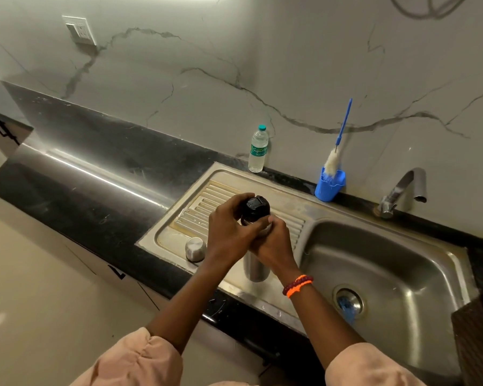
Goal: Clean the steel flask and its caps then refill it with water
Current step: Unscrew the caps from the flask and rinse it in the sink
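The steel flask (pixel 255 267) stands upright on the sink's ribbed drainboard (pixel 195 201). My right hand (pixel 273 243) grips its upper body, hiding the neck. A black inner cap (pixel 255 208) sits on the flask's mouth, and my left hand (pixel 229 227) curls its fingers round that cap from the left. The steel outer cap (pixel 195 248) rests upside down on the drainboard, just left of my left wrist.
A plastic water bottle (pixel 258 149) stands against the wall behind the drainboard. A blue cup (pixel 329 186) holds a blue-handled bottle brush (pixel 343 126). The tap (pixel 402 190) stands behind the sink basin (pixel 382 268). Black countertop (pixel 95 174) stretches to the left.
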